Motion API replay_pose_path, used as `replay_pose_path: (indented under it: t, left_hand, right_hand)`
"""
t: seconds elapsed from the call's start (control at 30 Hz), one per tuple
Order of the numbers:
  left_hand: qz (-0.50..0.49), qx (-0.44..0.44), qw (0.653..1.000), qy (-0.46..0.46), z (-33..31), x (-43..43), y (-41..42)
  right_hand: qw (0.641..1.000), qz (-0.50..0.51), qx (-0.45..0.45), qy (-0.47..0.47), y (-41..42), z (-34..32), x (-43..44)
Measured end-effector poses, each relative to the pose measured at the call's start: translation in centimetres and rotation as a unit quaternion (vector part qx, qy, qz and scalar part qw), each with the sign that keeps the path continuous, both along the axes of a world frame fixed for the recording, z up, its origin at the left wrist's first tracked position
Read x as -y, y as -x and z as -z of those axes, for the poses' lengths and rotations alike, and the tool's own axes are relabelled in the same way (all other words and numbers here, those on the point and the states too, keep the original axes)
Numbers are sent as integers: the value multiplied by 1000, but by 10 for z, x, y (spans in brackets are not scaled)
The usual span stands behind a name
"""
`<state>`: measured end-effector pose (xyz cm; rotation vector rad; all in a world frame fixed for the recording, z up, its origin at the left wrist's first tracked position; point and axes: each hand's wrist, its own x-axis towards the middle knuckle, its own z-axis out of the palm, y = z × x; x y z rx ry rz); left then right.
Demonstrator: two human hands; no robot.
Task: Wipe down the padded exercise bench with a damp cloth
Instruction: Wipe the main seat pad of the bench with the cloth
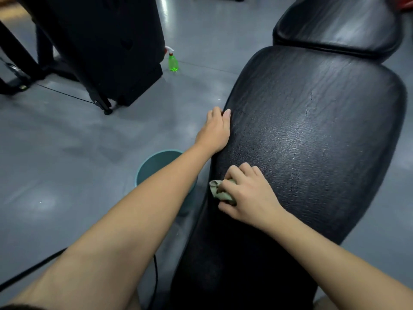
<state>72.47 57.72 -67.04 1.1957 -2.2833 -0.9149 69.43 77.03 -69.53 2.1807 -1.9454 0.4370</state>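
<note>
Olive-green cloth [221,191], crumpled into a wad, is bunched under the curled fingers [233,175] of the right hand [249,195], which grips it and presses it onto the bench pad [312,135] near the pad's left edge, low in the middle of the frame. Only a corner of the cloth pokes out to the left of the knuckles.

Higher up that same edge, the left hand [215,130] holds the rim of the pad, thumb lying on top and the other fingers hooked over the side.

The pad is black vinyl, wide at the top and narrowing toward the bottom of the frame. Its skin is crazed with fine cracks and has a dull sheen down the centre. A second black cushion [339,25] sits just beyond it in the upper right, parted from it by a narrow gap.

Left of the pad's edge, partly behind the left forearm, a teal bucket [156,161] stands on the grey floor [67,142]. A green spray bottle [172,61] stands farther off, upper centre, beside a large black machine [100,41]. Open floor lies between the machine and the bench. A dark cable [155,278] hangs at the lower left.
</note>
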Motion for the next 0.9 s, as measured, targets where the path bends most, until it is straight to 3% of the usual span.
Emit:
replay_pose_path:
  t: [0.1,0.23,0.33,0.43,0.57,0.73,0.9]
  left_hand:
    - [9,-3,1000,6,3,1,-2]
    - [9,-5,1000,-4,9,5,-3]
    - [4,-14,1000,8,14,7,-2]
    - [-1,-7,999,34,14,8,-1]
    - [-3,29,998,55,10,6,0]
    - [-11,23,998,55,9,3,-3]
    - [7,50,998,32,4,4,-10]
  right_hand:
    - [999,16,-32,39,22,-11,20]
    - [962,210,38,168,101,-37,43]
    - [936,262,52,227,126,-36,39]
    - [942,243,3,229,120,-31,42]
    - [964,174,7,201,105,-27,34]
    - [993,85,20,80,38,-14,6]
    - [999,-33,20,-22,-35,12,-42]
